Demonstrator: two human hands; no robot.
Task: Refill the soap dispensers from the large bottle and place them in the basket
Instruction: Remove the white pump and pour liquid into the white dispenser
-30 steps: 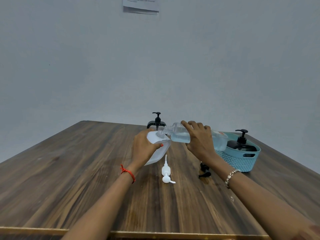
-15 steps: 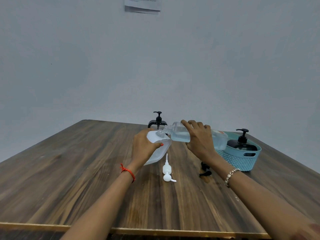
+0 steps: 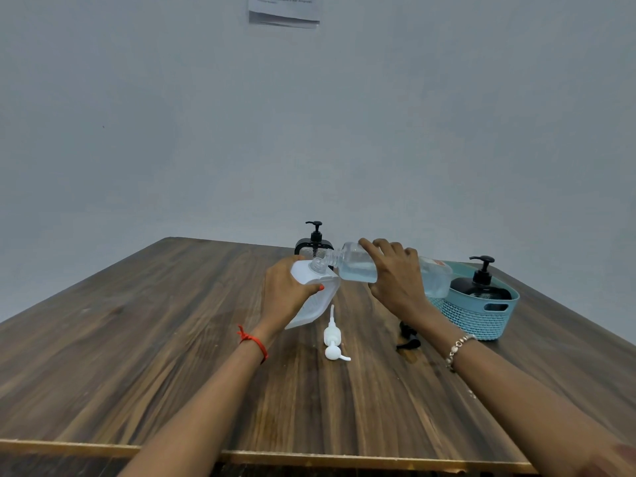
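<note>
My left hand (image 3: 287,290) grips a clear white dispenser bottle (image 3: 315,301), tilted, with its pump off and its neck open. My right hand (image 3: 395,280) holds the large clear bottle (image 3: 358,265) almost level, its mouth resting at the dispenser's neck. Pale liquid lies in the large bottle. The white pump (image 3: 333,339) lies on the table just below the dispenser. A black dispenser (image 3: 481,287) stands in the teal basket (image 3: 481,318) at the right. Another black dispenser (image 3: 314,241) stands behind my hands.
A small black cap (image 3: 407,337) lies on the wooden table (image 3: 172,339) beside my right wrist, with a wet patch near it. The grey wall rises right behind the table's far edge. A paper sheet (image 3: 285,8) hangs high on the wall.
Both hands and the two bottles hold nearly the same pose. Only the camera has shifted slightly.
</note>
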